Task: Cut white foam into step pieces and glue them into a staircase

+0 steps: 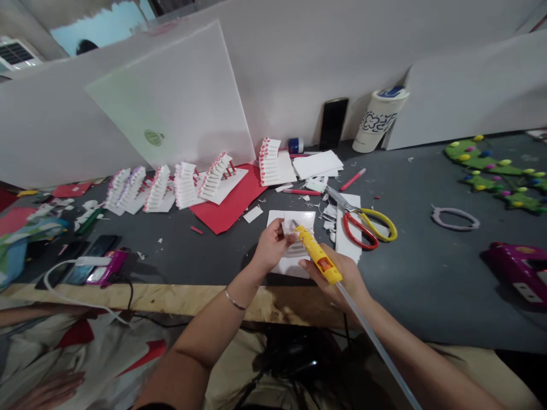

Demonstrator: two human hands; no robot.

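In the head view a yellow hot glue gun (317,253) is gripped by my right hand (342,273). A long clear glue stick (376,341) runs out of its back end. The gun's tip is over a small white card piece (305,218), close to its surface. My left hand (272,246) has its fingers closed on the left side of this piece. Beneath lies a white board (290,266), partly covered by both hands. Right of them, large scissors (361,225) with one red and one yellow handle rest over white strips.
Several small white stepped models (184,185) stand at the back left, some on red sheet (231,210). A phone (334,123) and a cup (380,121) stand by the partition. Purple power socket (519,273) is at right. Another person's hand (53,390) shows lower left.
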